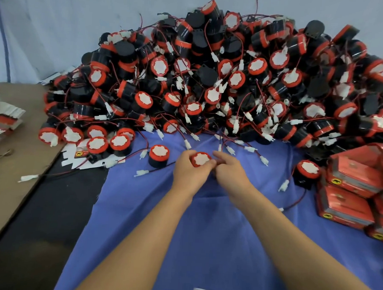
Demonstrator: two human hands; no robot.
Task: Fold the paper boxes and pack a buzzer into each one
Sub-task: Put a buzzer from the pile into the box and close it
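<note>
Hands together, low over soft blue cloth (203, 238). Left hand (187, 170) grips a buzzer (200, 159), a stubby black drum with a red rim, white face up, axis near upright. Right hand (230, 171) curls against it; whether it pinches anything, I cannot tell. Behind sits a tangled, wiry heap (211, 79); glossy red boxes (347, 201) stack at right.

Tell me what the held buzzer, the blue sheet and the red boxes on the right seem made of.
Buzzer: likely moulded plastic, red rim, white matte face, perhaps a paper sticker. Blue sheet: soft matte cloth; it creases and bunches. Red boxes: printed card with a glossy sheen, judging by sharp folded edges.
</note>
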